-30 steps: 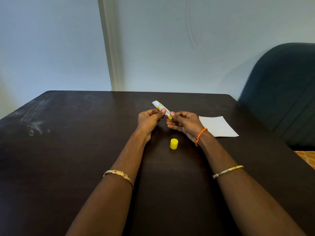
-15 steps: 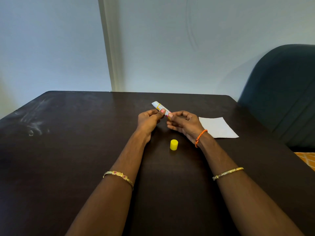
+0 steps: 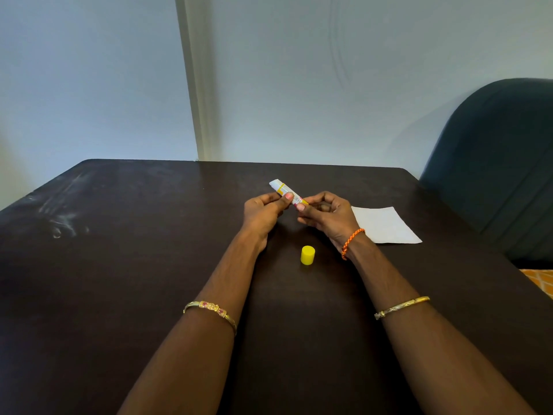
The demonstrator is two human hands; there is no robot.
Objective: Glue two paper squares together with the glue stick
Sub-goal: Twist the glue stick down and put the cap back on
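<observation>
both hands pinch one glue stick above the table: left hand on its middle, right hand on its near end. on the table lies paper, right of the hands; i see one sheet and cannot tell if two are stacked. one yellow cap stands near the wrists. twisting too far could push out too much glue. a wrist could knock the cap away.

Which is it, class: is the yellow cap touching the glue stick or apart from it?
Apart. Head view shows the yellow cap standing on the table, dark tabletop between it and the glue stick.
</observation>
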